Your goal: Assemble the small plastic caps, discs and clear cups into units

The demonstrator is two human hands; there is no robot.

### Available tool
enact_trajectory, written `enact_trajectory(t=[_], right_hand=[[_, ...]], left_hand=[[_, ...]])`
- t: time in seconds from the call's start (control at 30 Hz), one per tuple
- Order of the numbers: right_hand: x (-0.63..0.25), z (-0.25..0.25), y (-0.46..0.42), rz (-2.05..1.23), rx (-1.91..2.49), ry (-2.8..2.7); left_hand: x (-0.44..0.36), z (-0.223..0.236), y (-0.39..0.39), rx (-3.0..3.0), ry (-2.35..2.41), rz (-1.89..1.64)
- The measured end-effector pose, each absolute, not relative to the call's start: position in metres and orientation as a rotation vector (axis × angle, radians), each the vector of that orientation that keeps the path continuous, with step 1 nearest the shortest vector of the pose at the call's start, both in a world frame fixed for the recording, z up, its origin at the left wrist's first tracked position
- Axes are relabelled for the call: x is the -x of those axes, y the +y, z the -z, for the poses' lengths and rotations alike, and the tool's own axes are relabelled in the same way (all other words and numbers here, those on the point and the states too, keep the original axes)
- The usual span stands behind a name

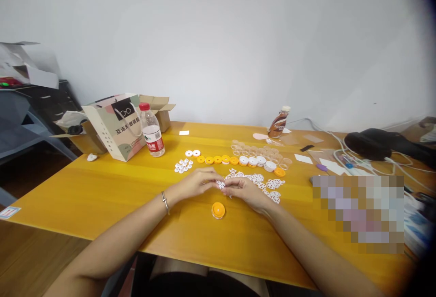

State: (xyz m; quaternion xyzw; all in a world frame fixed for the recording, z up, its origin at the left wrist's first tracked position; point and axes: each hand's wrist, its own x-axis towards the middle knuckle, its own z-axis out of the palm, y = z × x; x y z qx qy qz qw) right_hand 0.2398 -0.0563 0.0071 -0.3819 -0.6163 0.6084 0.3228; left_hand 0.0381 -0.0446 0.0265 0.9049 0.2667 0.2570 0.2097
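Between my two hands is a small white openwork plastic piece (pixel 220 185), pinched at its edges by the fingertips. My left hand (pixel 200 182) grips it from the left, and my right hand (pixel 243 191) from the right. Right behind and beside my right hand lies a pile of similar white openwork pieces (pixel 272 183), partly hidden by it. Nearer to me, below the hands, an orange round piece with a white lower rim (pixel 218 210) rests on the table. Beyond the hands runs a row of orange and white discs (pixel 225 159).
Small white knobs (pixel 183 165) and two white rings (pixel 192 153) sit left of the row; clear cups (pixel 262 151) stand behind it. A water bottle (pixel 152 131), paper bag (pixel 117 129) and brown bottle (pixel 279 122) stand farther back. Cables (pixel 340 151) lie at right.
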Motion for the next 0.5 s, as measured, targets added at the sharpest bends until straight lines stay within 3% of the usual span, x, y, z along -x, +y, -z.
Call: enact_trajectory(t=[0.5], right_hand=[[-0.2369, -0.0041, -0.0548, -1.482, 1.033, -1.573]], left_hand=[[-0.0475, -0.0229, -0.0479, -2.373, 0.789, -0.869]])
